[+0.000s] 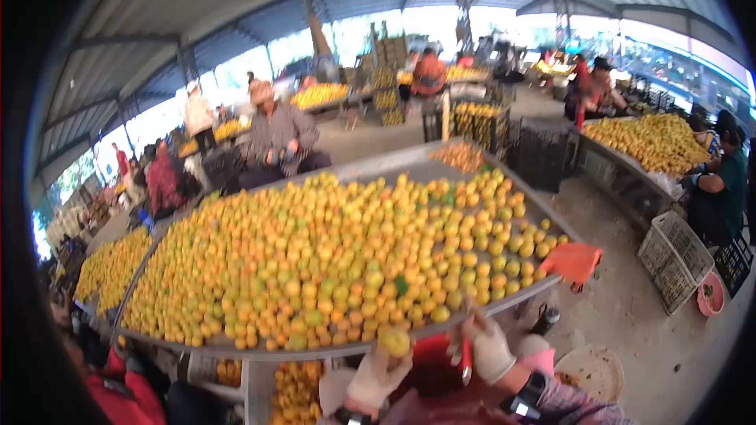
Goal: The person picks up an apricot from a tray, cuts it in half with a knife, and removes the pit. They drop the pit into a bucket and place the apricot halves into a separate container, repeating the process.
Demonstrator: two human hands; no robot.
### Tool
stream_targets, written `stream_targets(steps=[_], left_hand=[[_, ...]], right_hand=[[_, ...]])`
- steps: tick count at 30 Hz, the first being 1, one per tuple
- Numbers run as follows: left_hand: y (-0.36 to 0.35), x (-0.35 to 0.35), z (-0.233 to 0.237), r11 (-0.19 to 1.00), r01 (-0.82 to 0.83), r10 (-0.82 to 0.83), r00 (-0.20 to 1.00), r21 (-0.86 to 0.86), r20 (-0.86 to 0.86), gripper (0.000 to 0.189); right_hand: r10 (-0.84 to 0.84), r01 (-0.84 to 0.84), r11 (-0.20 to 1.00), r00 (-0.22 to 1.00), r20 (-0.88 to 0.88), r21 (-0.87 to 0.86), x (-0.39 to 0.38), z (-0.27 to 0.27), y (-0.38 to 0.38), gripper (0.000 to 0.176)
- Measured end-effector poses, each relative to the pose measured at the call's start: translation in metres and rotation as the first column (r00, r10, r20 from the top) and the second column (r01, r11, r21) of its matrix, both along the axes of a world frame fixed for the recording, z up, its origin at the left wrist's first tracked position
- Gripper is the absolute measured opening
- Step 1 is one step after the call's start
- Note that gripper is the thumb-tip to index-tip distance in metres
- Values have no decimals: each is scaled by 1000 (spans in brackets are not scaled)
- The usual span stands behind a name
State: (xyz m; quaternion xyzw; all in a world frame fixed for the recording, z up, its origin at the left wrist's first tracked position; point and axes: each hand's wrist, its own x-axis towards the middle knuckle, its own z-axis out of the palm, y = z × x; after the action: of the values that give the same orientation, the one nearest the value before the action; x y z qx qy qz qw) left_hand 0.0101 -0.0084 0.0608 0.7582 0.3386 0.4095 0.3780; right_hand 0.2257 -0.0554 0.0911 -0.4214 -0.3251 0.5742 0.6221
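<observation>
My left hand [379, 379], in a white glove, is closed round a yellow-orange citrus fruit [394, 341] at the near edge of the metal sorting table [543, 290]. Just to the right, my gloved right hand [490, 348] grips red-handled clippers [466, 364]; their blades are blurred and hard to make out. A broad heap of citrus fruit [307, 260] covers most of the table in front of both hands. Beneath my hands is something red [433, 358], partly hidden by them.
Below the table at left stands a crate of fruit [295, 393]. A red bag [572, 261] hangs at the table's right corner. On the floor at right are a pale plastic crate [674, 252] and a pink basin [710, 295]. A person [279, 138] sits across the table.
</observation>
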Motion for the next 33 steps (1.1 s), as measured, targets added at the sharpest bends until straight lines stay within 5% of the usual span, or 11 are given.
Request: stream_targets(steps=[1, 3, 4, 9, 12, 14, 18, 25, 33], left_hand=[[-5, -1, 2, 987, -15, 35, 991, -160, 127, 44], [-1, -7, -8, 876, 250, -8, 862, -412, 507, 54], [-2, -9, -8, 615, 605, 163, 529, -505, 833, 73], [3, -3, -29, 515, 784, 76, 362, -348, 929, 80], [-5, 1, -18, 593, 632, 145, 526, -499, 838, 80], [-2, 1, -26, 579, 665, 150, 481, -471, 864, 74], [-1, 6, -32, 710, 499, 41, 675, -497, 737, 78], [-8, 12, -20, 820, 388, -65, 793, -421, 605, 85], [-13, 12, -15, 790, 391, -54, 812, -472, 581, 85]], right_hand=[[-3, 3, 1000, 1000, 1, 17, -1, 5, 2, 47], [155, -143, 980, 985, 74, -141, -4, -9, 0, 40], [269, -242, 948, 956, 115, -208, -5, -24, 0, 41], [298, -277, 953, 931, 213, -123, -14, -20, -11, 41], [324, -304, 945, 911, 256, -117, -18, -20, -10, 37], [287, -397, 910, 810, 512, 117, -22, -32, -8, 33], [142, -392, 904, 652, 744, 171, -27, -33, -8, 28], [113, -374, 915, 596, 795, 151, -24, -36, -10, 26], [132, -388, 915, 546, 828, 110, -18, -29, -17, 30]])
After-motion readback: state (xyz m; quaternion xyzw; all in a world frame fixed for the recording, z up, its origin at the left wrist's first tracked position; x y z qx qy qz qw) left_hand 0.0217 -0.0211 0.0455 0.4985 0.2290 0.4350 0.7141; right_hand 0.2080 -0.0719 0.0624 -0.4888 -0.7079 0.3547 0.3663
